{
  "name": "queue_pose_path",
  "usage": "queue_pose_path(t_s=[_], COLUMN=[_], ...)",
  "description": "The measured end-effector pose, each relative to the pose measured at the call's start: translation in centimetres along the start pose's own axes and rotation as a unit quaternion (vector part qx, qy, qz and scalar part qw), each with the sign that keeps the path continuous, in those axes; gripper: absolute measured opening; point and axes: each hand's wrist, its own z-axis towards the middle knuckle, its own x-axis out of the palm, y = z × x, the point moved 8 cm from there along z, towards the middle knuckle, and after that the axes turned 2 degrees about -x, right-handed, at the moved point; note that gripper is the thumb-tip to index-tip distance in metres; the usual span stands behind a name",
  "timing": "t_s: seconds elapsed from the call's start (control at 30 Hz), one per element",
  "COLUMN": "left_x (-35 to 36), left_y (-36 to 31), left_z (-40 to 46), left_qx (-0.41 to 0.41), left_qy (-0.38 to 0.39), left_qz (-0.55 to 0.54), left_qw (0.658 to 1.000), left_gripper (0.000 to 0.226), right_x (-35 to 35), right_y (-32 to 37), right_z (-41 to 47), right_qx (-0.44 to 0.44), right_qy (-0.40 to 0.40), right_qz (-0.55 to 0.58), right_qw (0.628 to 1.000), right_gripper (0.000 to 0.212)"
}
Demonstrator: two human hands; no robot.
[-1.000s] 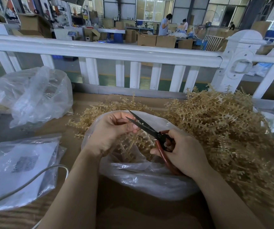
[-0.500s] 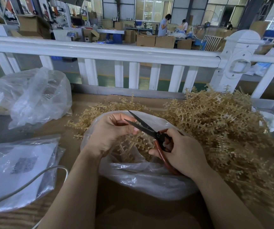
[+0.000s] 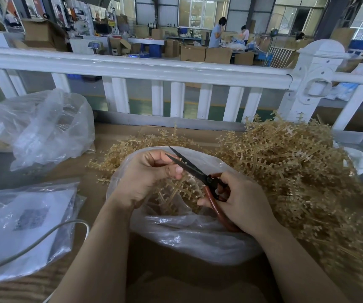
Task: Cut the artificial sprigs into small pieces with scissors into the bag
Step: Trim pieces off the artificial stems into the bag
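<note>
Scissors [image 3: 194, 169] blades have narrowed, gripped by right hand [image 3: 241, 200]; left hand [image 3: 147, 173] pinches sprig [image 3: 176, 189] beneath.

Tan plastic sprigs [image 3: 296, 171] lie in a big pile right of the clear bag [image 3: 189, 237]; one sprig [image 3: 176, 191] hangs over its open mouth. Red-handled scissors [image 3: 200, 173] have their dark blades slightly apart.

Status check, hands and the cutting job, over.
Left hand pinching a sprig over the bag. Right hand gripping scissors, blades open. Nothing in the way.
</note>
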Motion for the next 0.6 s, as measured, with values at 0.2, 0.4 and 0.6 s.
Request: queue_pose_path(t_s=[0.2,0.4,0.6], left_x=[-0.13,0.02,-0.02], left_y=[0.11,0.01,-0.07], left_z=[-0.07,-0.15,-0.31], left_qx=[-0.005,0.0,-0.005], left_qy=[0.004,0.01,0.007], left_qz=[0.006,-0.005,-0.019], left_qw=[1.0,1.0,1.0], left_gripper=[0.018,0.001,0.003], right_x=[-0.12,-0.09,0.13], right_y=[0.14,0.06,0.04], right_z=[-0.07,-0.13,-0.04], right_qx=[-0.006,-0.009,-0.005], right_qy=[-0.006,-0.003,0.007], right_qz=[-0.002,0.007,0.005], right_qw=[1.0,1.0,1.0], right_gripper=[0.076,0.069,0.064])
